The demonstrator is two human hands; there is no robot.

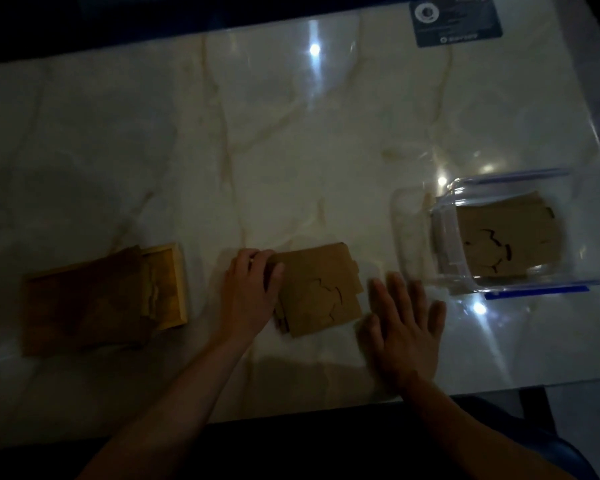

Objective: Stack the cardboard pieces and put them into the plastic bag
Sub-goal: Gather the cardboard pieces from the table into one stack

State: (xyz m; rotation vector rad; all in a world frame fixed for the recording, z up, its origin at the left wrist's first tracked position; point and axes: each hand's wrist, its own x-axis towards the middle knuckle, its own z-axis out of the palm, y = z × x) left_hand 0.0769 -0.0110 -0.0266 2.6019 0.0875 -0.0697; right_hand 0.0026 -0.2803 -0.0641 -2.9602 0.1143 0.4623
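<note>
A small stack of brown cardboard pieces (321, 289) lies on the marble table (291, 150) near its front edge. My left hand (252, 292) grips the stack's left edge, thumb on top. My right hand (404, 327) rests flat and open on the table just right of the stack, fingers spread. To the right lies a clear plastic bag (413, 230) with blue zip strips, its mouth held open toward the left, and several cardboard pieces (510, 237) lie inside it. At the left, more cardboard pieces (84, 303) lie piled over a shallow wooden tray (179, 282).
A dark card with a round logo (456, 20) lies at the table's far right edge. The scene is dim, with bright light reflections on the glossy tabletop. The table's front edge runs just below my forearms.
</note>
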